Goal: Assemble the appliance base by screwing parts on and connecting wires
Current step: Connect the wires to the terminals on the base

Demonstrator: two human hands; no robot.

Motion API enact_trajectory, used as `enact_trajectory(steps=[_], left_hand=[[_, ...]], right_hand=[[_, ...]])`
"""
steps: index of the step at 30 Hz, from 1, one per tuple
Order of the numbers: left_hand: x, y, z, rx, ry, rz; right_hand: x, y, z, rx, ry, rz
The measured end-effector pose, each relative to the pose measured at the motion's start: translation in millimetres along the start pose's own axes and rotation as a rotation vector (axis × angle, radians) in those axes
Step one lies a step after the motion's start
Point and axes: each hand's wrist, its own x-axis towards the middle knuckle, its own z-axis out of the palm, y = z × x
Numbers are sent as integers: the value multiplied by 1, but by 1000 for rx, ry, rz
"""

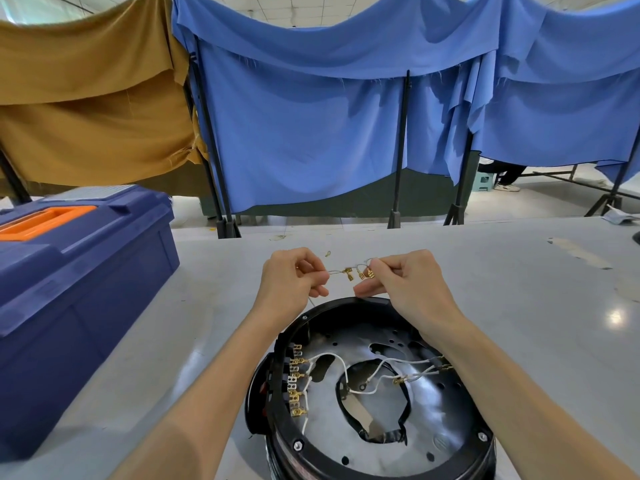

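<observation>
The round black appliance base (460, 452) lies open side up on the grey table, near me. Inside it, white wires (367, 389) run to a row of brass terminals (298, 379) on the left wall and to connectors on the right. Above the base's far rim, my left hand (294, 278) and my right hand (405, 275) pinch the two ends of a thin wire with brass spade connectors (349, 273) stretched between them. The connectors hang in the gap between my fingertips.
A dark blue toolbox (79, 271) with an orange handle stands at the left on the table. A small brass piece (327, 253) lies on the table beyond my hands. Blue and brown cloths hang on black stands behind the table's far edge.
</observation>
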Motion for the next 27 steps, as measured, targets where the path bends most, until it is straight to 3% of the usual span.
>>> enact_trajectory(steps=[6, 14, 21, 27], left_hand=[[1, 4, 4, 72, -20, 23], [-1, 9, 5, 54, -81, 57], [-2, 11, 6, 31, -97, 43], [-6, 18, 13, 83, -64, 138]], right_hand=[[-1, -1, 1, -14, 55, -15], [0, -1, 1, 81, -45, 81], [-2, -2, -1, 93, -41, 31], [-2, -4, -3, 51, -18, -12]])
